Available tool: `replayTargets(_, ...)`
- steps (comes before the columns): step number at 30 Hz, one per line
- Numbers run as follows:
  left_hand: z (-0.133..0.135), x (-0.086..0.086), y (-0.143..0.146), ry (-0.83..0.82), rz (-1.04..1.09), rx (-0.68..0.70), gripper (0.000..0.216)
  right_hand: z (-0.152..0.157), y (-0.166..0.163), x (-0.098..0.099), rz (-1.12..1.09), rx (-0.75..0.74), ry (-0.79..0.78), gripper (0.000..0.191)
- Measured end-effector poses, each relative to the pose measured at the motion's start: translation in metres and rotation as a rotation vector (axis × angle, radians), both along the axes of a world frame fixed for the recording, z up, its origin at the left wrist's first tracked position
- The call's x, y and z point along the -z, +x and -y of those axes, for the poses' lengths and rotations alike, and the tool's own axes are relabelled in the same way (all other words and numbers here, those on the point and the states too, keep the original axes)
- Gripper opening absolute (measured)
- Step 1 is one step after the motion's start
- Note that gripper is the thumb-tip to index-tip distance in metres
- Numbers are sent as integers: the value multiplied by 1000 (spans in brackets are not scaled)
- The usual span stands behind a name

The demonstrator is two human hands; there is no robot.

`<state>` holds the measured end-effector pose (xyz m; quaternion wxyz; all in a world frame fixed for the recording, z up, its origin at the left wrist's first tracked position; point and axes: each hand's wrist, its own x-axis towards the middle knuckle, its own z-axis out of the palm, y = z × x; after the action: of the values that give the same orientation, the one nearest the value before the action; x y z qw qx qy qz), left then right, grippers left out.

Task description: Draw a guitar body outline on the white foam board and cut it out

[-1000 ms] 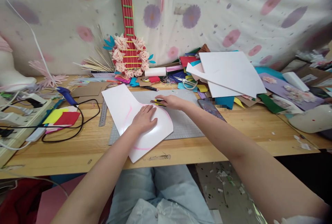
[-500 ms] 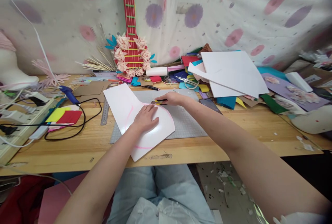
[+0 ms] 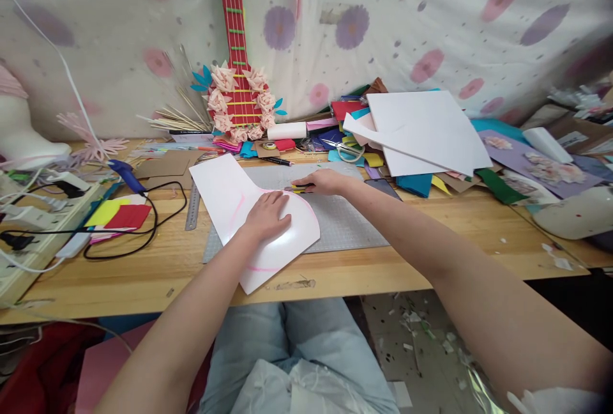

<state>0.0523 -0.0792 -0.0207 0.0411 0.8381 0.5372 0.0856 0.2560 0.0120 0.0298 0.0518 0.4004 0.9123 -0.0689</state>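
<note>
A white foam board (image 3: 218, 193) with a pink curved line drawn on it lies at a slant over the grey cutting mat (image 3: 342, 229). My left hand (image 3: 268, 214) rests flat on the board with its fingers spread. At the board's curved upper edge, my right hand (image 3: 323, 182) is closed around a yellow and black utility knife (image 3: 297, 190). Its blade end is against the edge by the pink line; the tip is too small to make out.
A steel ruler (image 3: 192, 206) lies left of the mat. Behind are scissors (image 3: 343, 147), a black pen (image 3: 278, 161), white boards (image 3: 426, 126) and a red paper guitar (image 3: 238, 104). At left are a blue glue gun (image 3: 125, 174) with its cable and a power strip (image 3: 52, 229).
My right hand and the knife have shifted slightly right along the board's curved edge. My left hand stays pressed on the board. The whole view has moved a little.
</note>
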Motion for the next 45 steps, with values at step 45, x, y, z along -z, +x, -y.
replayTargets(45,-23,-13,10,97,-18,-157,47,32,-7,17,-360,430,44,43)
